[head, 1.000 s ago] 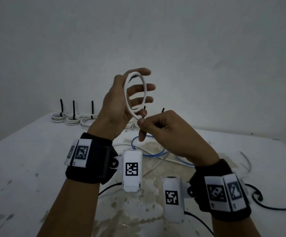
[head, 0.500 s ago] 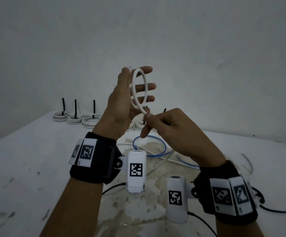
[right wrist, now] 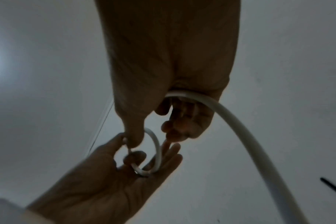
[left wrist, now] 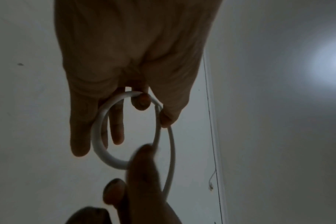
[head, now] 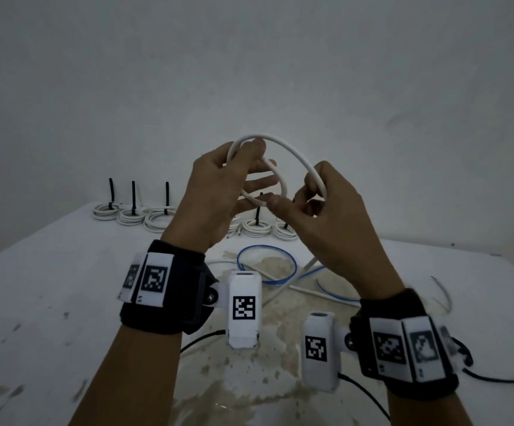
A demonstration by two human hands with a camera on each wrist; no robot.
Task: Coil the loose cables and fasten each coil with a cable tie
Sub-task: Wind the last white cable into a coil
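A white cable [head: 292,152] is held up above the table between both hands. My left hand [head: 249,167] pinches its small loop at the top with thumb and index finger, and the other fingers lie straight behind it. A wider turn arcs from there over to my right hand [head: 292,201], whose curled fingers hold it. In the left wrist view the loop [left wrist: 98,128] hangs against the fingers. The right wrist view shows the cable [right wrist: 240,128] running across that palm and away down to the right. Its free end [head: 309,265] dangles toward the table.
Several white coils with upright black ties stand at the table's back: a group on the left [head: 131,215] and more behind the hands [head: 257,227]. Loose blue cable [head: 268,262] and white cable lie mid-table. A black cable [head: 495,379] lies at right.
The right hand has moved right and up from the bottom of the small loop, drawing a wider second turn of cable. The left hand has tilted the loop flatter.
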